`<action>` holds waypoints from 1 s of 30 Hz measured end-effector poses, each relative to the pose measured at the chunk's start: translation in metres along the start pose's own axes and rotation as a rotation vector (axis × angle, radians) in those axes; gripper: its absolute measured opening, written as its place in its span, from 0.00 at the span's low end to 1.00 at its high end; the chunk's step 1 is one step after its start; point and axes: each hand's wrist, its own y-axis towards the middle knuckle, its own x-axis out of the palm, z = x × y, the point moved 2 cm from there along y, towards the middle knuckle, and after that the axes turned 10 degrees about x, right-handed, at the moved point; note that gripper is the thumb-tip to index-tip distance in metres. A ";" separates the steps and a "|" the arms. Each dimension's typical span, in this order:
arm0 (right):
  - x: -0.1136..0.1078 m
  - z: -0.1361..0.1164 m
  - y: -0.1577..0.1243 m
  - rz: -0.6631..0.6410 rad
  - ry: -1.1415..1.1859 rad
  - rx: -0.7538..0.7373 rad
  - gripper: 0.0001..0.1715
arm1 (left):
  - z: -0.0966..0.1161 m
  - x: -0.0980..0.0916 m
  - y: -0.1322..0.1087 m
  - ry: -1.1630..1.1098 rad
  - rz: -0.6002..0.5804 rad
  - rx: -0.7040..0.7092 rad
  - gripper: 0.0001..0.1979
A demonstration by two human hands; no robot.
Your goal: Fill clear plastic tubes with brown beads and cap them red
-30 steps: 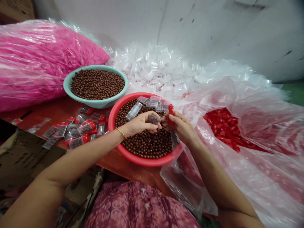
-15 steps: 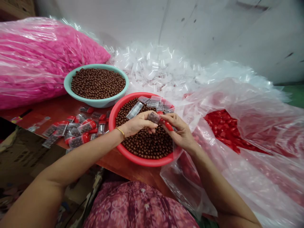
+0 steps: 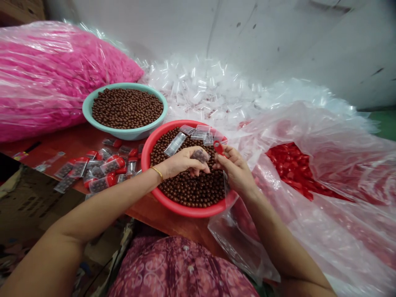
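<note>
My left hand (image 3: 187, 161) is closed round a small clear plastic box (image 3: 200, 156) with brown balls inside. Just to its right, my right hand (image 3: 233, 167) pinches a red plastic cap (image 3: 218, 147), held apart from the box. Both hands are over a red basin (image 3: 185, 211) full of shiny brown balls (image 3: 192, 192). Several clear boxes (image 3: 175, 143) lie on the balls at the basin's far side. Left of the basin, filled boxes with red caps (image 3: 107, 165) lie in a loose pile on the red table (image 3: 154, 214).
A light blue basin (image 3: 123, 133) of brown balls stands behind the pile. A large bag of pink pieces (image 3: 62, 74) fills the back left. Clear boxes (image 3: 201, 86) are heaped along the wall. At right, an opened plastic bag (image 3: 309, 231) holds red caps (image 3: 291, 167).
The red cap in my right hand has turned more upright and moved slightly away from the clear box. My left hand keeps hold of the box, which has tilted a little.
</note>
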 end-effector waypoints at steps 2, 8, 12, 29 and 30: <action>-0.003 -0.005 0.002 -0.017 0.016 0.025 0.21 | 0.000 0.000 0.000 -0.052 -0.022 -0.032 0.12; 0.004 -0.024 -0.002 -0.167 -0.276 -0.089 0.14 | -0.001 0.003 -0.002 -0.069 -0.134 -0.133 0.10; 0.012 -0.031 -0.003 -0.267 -0.407 -0.173 0.11 | -0.004 0.003 -0.003 -0.073 -0.161 -0.236 0.10; 0.008 -0.024 0.010 -0.082 -0.812 -0.447 0.05 | -0.004 0.003 -0.004 -0.017 -0.219 -0.270 0.10; 0.006 -0.024 0.011 -0.041 -0.776 -0.430 0.07 | -0.004 0.004 -0.003 -0.013 -0.207 -0.237 0.10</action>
